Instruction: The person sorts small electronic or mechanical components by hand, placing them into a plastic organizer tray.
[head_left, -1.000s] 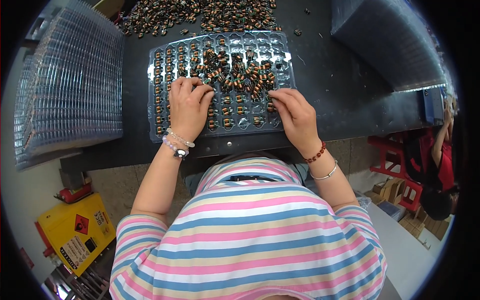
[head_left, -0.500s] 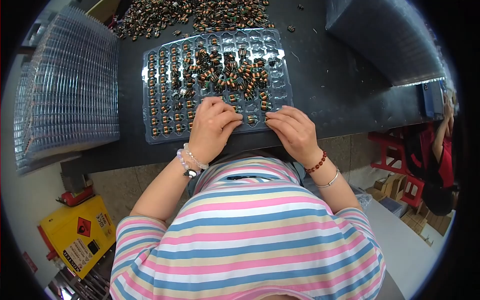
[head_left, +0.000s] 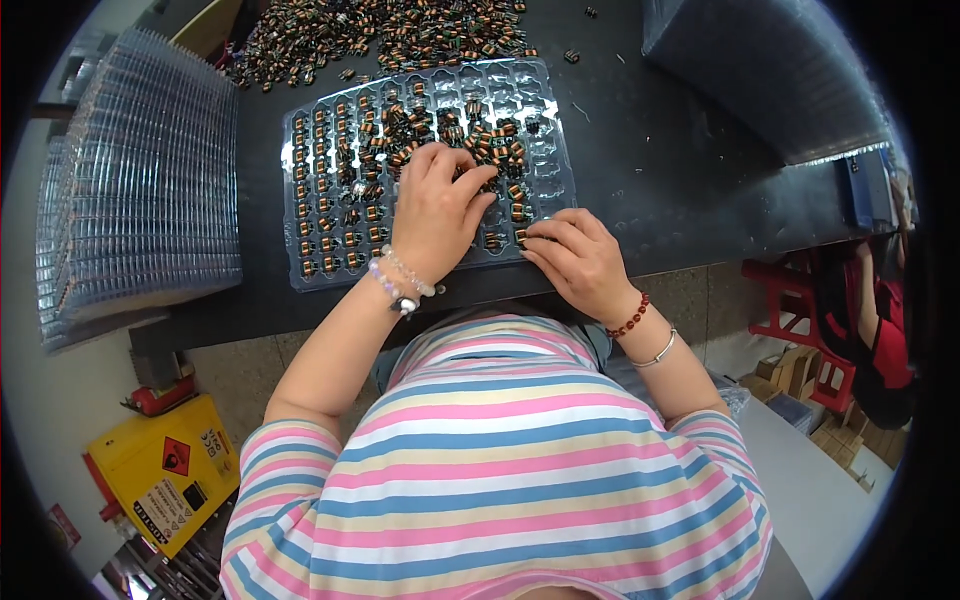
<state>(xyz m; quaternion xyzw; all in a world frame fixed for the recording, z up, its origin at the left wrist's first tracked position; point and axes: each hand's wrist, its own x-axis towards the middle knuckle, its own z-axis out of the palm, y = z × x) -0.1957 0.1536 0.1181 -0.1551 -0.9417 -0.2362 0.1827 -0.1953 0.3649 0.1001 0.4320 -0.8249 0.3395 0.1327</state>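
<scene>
A clear plastic tray (head_left: 555, 185) of moulded pockets lies on the dark table in front of me. Small copper-wound coils (head_left: 322, 185) with dark cores fill its left columns in rows, while a loose heap of coils (head_left: 490, 140) covers its upper middle. My left hand (head_left: 438, 205) reaches over the middle of the tray to the heap's near edge; its thumb and index finger are apart, and the other fingertips are partly hidden. At the tray's near right, my right hand (head_left: 580, 255) pinches a coil (head_left: 521, 235) at a pocket. Several right-hand pockets hold no coil.
A larger pile of coils (head_left: 390, 35) lies beyond the tray. Tall stacks of clear trays stand at the left (head_left: 150, 180) and right (head_left: 770, 80). Two stray coils (head_left: 571, 56) lie at the back. A yellow cabinet (head_left: 165, 470) stands lower left; another person (head_left: 875, 330) is far right.
My left hand has moved up and away from the near row to the heap, its thumb and index finger parting. My right hand has shifted slightly left, staying by the near right pockets.
</scene>
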